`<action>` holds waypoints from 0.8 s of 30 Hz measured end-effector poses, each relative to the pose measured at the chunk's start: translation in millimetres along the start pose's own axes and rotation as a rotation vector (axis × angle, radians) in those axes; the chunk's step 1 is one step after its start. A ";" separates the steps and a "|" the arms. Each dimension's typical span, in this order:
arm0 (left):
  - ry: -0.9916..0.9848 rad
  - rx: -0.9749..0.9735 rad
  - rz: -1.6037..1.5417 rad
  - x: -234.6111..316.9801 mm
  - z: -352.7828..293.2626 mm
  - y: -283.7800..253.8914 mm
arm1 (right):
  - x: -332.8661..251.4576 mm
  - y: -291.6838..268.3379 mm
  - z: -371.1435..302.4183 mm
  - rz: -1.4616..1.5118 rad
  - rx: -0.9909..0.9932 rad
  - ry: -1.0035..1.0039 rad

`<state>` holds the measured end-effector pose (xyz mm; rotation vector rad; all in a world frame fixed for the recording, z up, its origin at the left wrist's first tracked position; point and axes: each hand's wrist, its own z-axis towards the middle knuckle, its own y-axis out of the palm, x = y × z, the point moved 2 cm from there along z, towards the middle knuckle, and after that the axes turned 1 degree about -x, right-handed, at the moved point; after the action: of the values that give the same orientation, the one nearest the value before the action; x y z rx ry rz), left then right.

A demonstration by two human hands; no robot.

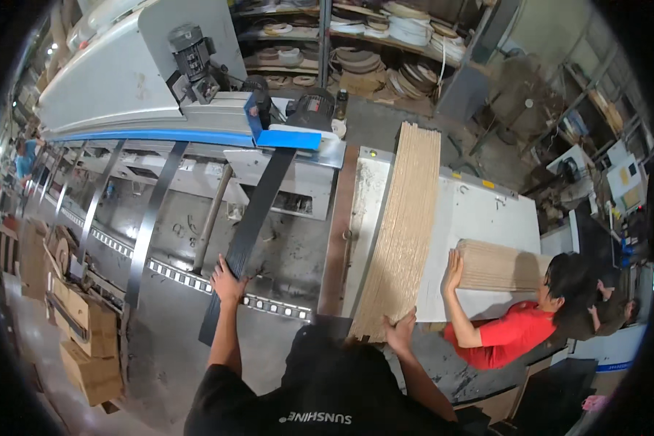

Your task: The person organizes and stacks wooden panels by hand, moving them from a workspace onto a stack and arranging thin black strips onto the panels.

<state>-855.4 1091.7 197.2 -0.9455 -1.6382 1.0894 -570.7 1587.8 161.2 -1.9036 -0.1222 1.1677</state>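
Observation:
A long dark strip (253, 225) runs from under the blue-edged machine toward me, across the roller rail. My left hand (227, 282) lies on its near part with the fingers spread. To the right, a tall stack of thin wood-coloured strips (403, 225) stretches away from me over a white table. At its near right corner, my right hand (401, 333) grips the stack; some of its fingers are hidden. A co-worker in a red shirt (505, 336) stands on the right, a hand at the end of a shorter stack of wood-coloured strips (498, 265).
A large machine (152, 73) with motors stands at the far left. Metal cross bars (156, 214) and a roller rail (174, 277) lie left of me. The white table (487, 211) carries both stacks. Cardboard boxes (87, 349) sit at left; shelves of coiled edging (410, 33) stand behind.

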 end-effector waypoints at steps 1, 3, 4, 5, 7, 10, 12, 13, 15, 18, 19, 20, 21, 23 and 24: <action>0.002 0.006 -0.025 0.7 -1.6 4.9 | 1.1 -0.1 -0.9 -0.006 0.003 -0.003; 0.078 0.045 -0.056 12.1 -4.1 16.3 | 2.1 -0.2 -2.0 -0.018 0.026 -0.020; 0.093 0.022 -0.071 28.2 -13.5 19.4 | 5.3 -2.8 -2.4 -0.081 0.001 -0.005; 0.112 -0.051 -0.145 45.9 -16.1 21.3 | 8.8 -4.4 -0.8 -0.143 -0.021 0.014; 0.155 -0.137 -0.293 69.9 -23.8 37.8 | 12.2 -3.5 -1.6 -0.137 -0.013 -0.006; 0.212 -0.267 -0.503 120.5 -19.6 85.5 | 7.6 -3.5 0.3 -0.140 -0.036 0.014; 0.156 -0.541 -0.758 154.0 -3.4 136.7 | -1.4 -4.2 0.8 -0.123 -0.037 -0.020; 0.175 -0.548 -0.765 180.0 -5.0 147.5 | -2.3 -5.9 1.1 -0.125 -0.016 -0.017; 0.314 -0.481 -1.091 238.8 -15.2 155.9 | -5.4 -8.5 -1.3 -0.126 -0.049 0.035; 0.339 -0.585 -0.999 280.1 -4.1 195.9 | -13.6 -9.3 -0.6 -0.105 -0.094 0.047; 0.356 -0.596 -0.994 296.8 -10.6 199.2 | -8.1 -7.0 0.6 -0.118 -0.082 0.042; 0.389 -0.597 -1.030 315.0 -19.9 202.3 | -2.7 -5.5 2.0 -0.132 -0.074 0.036; 0.409 -0.590 -1.063 324.0 -27.1 204.4 | -0.6 -2.4 3.0 -0.125 -0.075 0.041; 0.568 -0.545 -0.818 343.1 -41.8 190.0 | 6.5 2.2 1.8 -0.150 -0.009 0.026; 0.711 -0.483 -0.581 351.0 -51.9 181.9 | 9.3 4.4 0.9 -0.141 -0.005 0.045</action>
<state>-885.0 1483.8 131.0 -0.9180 -1.4258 -0.0627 -567.7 1590.2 151.6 -1.8926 -0.2308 1.0302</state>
